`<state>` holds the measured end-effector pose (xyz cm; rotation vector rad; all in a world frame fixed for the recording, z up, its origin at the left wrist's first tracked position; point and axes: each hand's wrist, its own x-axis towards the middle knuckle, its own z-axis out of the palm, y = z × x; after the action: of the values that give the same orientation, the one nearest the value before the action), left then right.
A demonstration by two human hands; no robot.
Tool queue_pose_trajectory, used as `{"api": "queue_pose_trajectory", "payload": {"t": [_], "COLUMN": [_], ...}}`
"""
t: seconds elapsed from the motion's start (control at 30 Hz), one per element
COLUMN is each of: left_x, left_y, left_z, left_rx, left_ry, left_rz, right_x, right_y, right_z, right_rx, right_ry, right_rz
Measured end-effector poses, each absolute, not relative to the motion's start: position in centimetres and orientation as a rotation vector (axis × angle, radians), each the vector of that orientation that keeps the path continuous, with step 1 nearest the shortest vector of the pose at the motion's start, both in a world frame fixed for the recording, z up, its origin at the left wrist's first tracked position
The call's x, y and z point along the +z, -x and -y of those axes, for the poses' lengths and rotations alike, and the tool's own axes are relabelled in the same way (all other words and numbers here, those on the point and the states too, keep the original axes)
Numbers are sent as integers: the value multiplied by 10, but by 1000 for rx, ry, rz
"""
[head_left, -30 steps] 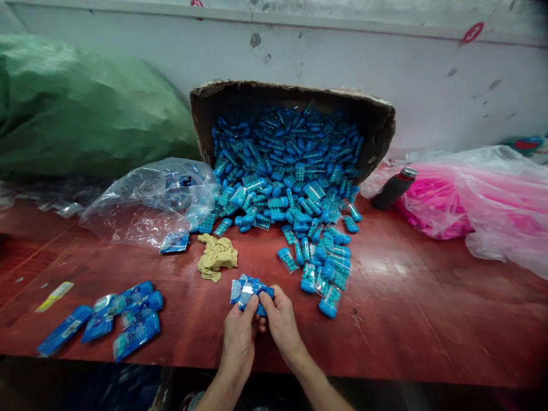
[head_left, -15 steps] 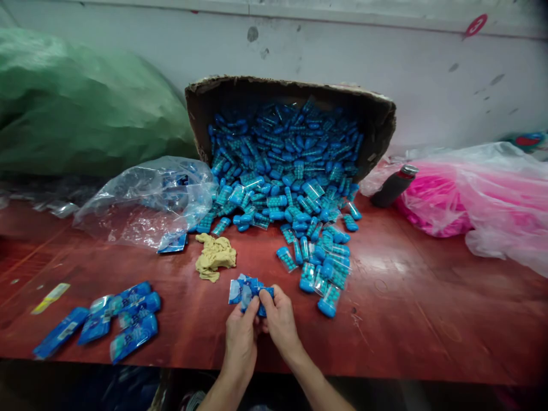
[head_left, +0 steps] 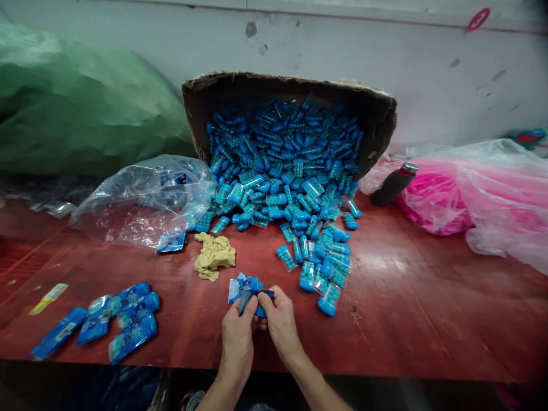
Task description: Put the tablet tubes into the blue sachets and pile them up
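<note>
Near the table's front edge, my left hand [head_left: 237, 337] and my right hand [head_left: 282, 325] are close together, both closed on a small blue printed wrapper [head_left: 245, 301]. Thumbs press on it from above; the fingers beneath are mostly hidden. Just beyond the fingertips lie more flat blue printed wrappers [head_left: 236, 287]. To the right is a loose group of clear containers with blue caps [head_left: 329, 299], filled with small turquoise balls. At the left, several containers in blue printed wrappers [head_left: 132, 338] rest on the table.
A tipped cardboard box [head_left: 190, 114] spills many containers onto the red table [head_left: 406, 319]. Around it are a crumpled yellow cloth [head_left: 214, 255], a clear plastic bag [head_left: 124, 200], a dark bottle [head_left: 394, 185], pink-filled bags [head_left: 440, 200], a yellow-handled item [head_left: 49, 298] and a large green bag [head_left: 85, 103].
The wrapper between my hands has turned, and its darker side now shows between the thumbs. Both hands stay in nearly the same place. The things on the table have not moved.
</note>
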<state>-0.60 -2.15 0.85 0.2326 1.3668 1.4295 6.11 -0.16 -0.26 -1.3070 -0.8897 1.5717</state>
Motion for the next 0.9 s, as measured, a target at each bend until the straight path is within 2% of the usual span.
{"api": "queue_pose_trajectory", "payload": {"t": [0.17, 0.3, 0.43, 0.57, 0.67, 0.8, 0.9], "left_x": [6, 4, 7, 13, 14, 11, 9], "left_y": [13, 20, 15, 15, 23, 33, 34], "left_z": [18, 20, 22, 21, 21, 24, 27], "left_rx": [1306, 1320, 1406, 1315, 1211, 1157, 1133], "left_ry": [-303, -405, -295, -230, -193, -33, 61], "left_rz": [-1371, -1389, -1390, -1235, -1172, -1177, -1188], "right_x": [1, 8, 1, 2, 14, 20, 13], "right_y": [-68, -71, -66, -72, -87, -101, -99], "right_z": [2, -1, 0, -1, -16, -53, -69], "right_rx": [1494, 1576, 1566, 1561, 1266, 432, 221], "right_ry": [1229, 1168, 1241, 1233, 1276, 1713, 1899], "right_rz": [1034, 1020, 1028, 1143, 1499, 1958, 2110]}}
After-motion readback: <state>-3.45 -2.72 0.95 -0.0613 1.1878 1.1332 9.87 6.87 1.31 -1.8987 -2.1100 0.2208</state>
